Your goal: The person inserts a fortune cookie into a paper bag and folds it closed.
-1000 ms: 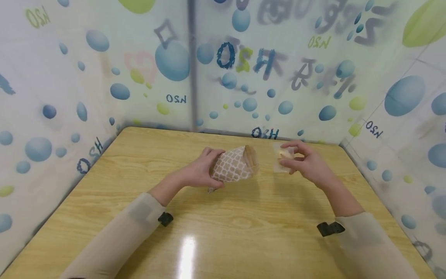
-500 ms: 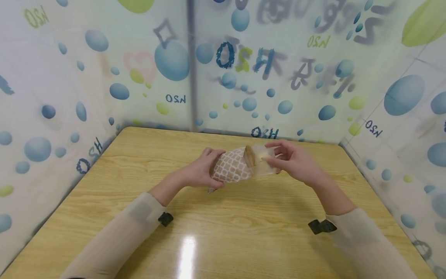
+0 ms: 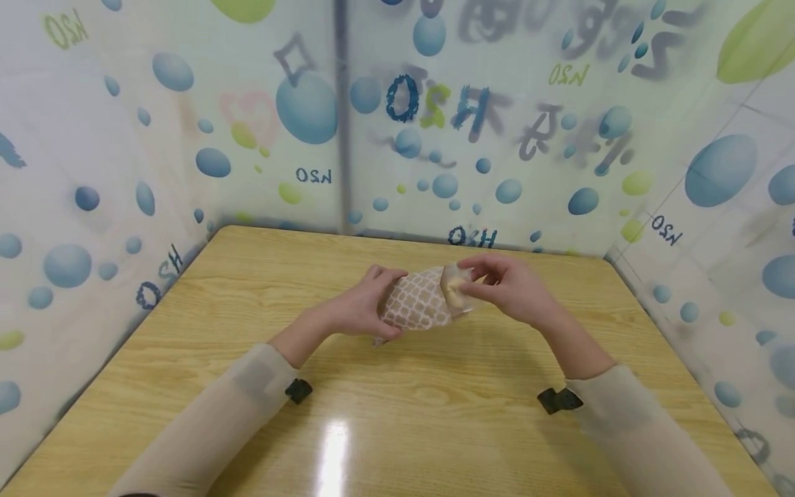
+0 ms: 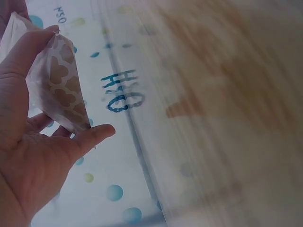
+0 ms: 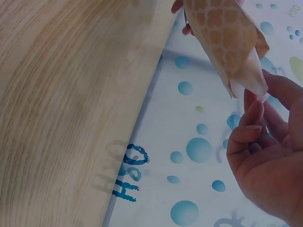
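A tan paper bag with a white lattice print lies sideways in the air over the table, its open mouth toward the right. My left hand grips its closed end, thumb below and fingers above. At the mouth, my right hand pinches the edge of a small clear packet with a pale yellowish piece inside. Part of that packet is within the bag. In the left wrist view the bag sits between thumb and fingers. From the right wrist, the fingertips meet the translucent packet edge below the bag.
The wooden table spreads under both arms, with a bright glare near its front. Printed curtains with blue and green dots enclose its back and sides. A black strap piece sits at the right cuff, another at the left.
My right hand has moved left with the clear packet, from apart from the bag to its mouth, where the packet has gone partly in. The left hand keeps its grip, almost still.
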Tool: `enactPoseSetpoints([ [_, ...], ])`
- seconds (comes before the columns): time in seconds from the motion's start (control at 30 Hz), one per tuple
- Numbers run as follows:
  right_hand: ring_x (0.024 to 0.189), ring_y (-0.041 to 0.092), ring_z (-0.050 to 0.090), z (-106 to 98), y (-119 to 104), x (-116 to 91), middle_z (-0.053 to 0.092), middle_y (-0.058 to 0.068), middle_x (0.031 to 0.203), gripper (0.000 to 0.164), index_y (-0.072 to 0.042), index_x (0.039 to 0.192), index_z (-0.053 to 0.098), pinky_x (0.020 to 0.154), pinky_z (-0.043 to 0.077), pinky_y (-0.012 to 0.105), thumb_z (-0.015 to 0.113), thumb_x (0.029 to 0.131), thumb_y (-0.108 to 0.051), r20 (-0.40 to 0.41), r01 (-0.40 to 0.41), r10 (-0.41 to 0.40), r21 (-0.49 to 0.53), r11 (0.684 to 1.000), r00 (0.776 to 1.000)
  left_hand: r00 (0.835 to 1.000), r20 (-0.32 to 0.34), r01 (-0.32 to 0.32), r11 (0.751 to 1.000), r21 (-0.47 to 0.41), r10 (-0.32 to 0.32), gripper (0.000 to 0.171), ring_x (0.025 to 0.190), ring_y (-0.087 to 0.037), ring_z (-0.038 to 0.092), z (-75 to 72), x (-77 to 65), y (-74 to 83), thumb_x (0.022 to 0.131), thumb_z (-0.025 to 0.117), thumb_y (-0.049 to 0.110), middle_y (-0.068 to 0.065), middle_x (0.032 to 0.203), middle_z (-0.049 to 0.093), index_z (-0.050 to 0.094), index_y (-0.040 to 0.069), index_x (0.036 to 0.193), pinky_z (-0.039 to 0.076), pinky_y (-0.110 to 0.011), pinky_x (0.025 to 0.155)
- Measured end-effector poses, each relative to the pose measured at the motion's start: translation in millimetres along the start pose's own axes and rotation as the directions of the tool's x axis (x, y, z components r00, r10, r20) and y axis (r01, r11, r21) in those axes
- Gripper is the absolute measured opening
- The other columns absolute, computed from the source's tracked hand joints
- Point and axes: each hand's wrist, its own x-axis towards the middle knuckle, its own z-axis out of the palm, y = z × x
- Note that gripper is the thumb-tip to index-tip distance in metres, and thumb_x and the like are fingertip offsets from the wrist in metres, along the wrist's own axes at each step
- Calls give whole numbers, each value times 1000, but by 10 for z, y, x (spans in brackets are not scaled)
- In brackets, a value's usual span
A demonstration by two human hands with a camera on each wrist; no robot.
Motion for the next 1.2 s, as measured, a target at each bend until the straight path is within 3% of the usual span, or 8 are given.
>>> enactPoseSetpoints([
  [0.43,82,20,64,241,4,55,79,11,111,35,-10,135,77,63,53,28,81,101,-17,-13,49,-49,31,998,999,1000,-10,-11,1000,-29,10,112,143,-36,44,48,46,-13,83,93,34,-19,160,32,27,15,172,45,-60,121],
  [0.67,83,25,63,122,62,-19,75,12,122,52,-19,152,66,65,50,28,80,102,-28,-39,49,-47,55,997,998,999,-39,-1,1000,-28,0,114,145,-36,44,9,16,-4,81,96,35,-19,161,33,29,15,171,43,-61,123],
  [0.83,79,21,59,38,110,-70,71,14,126,48,-22,150,69,64,49,29,80,103,-28,-64,50,-48,42,998,997,999,-54,3,1000,-19,-4,113,145,-37,44,-25,-15,-10,81,96,35,-19,161,33,30,14,170,43,-62,123],
  [1.2,79,22,54,96,96,-60,67,17,131,48,-25,150,70,65,47,30,80,103,-30,-30,53,-52,24,998,998,999,-45,-1,1000,-26,0,112,143,-36,44,-12,5,-36,81,96,35,-19,159,33,30,15,170,44,-60,122],
])
